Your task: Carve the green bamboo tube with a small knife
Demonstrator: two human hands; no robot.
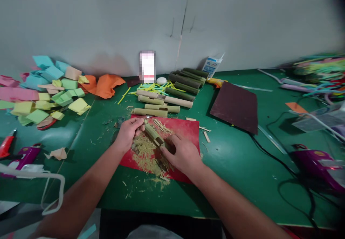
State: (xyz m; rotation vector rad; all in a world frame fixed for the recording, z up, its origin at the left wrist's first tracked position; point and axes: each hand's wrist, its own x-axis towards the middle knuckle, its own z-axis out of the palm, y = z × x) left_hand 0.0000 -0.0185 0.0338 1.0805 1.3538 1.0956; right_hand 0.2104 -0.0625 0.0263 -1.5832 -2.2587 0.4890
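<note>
A short green bamboo tube [153,133] with a slot cut in its side lies tilted over the red sheet [192,129]. My right hand [185,154] is closed around its lower end, thumb on the near side. At the tube's upper end, the fingers of my left hand [128,133] are pinched together. A small greyish tip shows beside those fingertips, too small to name. Bamboo shavings and dust [145,154] cover much of the sheet under both hands. Just beyond, slotted bamboo pieces [151,112] lie in a row.
Uncut dark bamboo tubes [184,79] lie behind, near a lit phone [147,66] against the wall. A dark brown board [234,106] is on the right, with a black cable [265,151]. Folded coloured papers [40,92] are heaped left. A purple device [320,165] stands far right.
</note>
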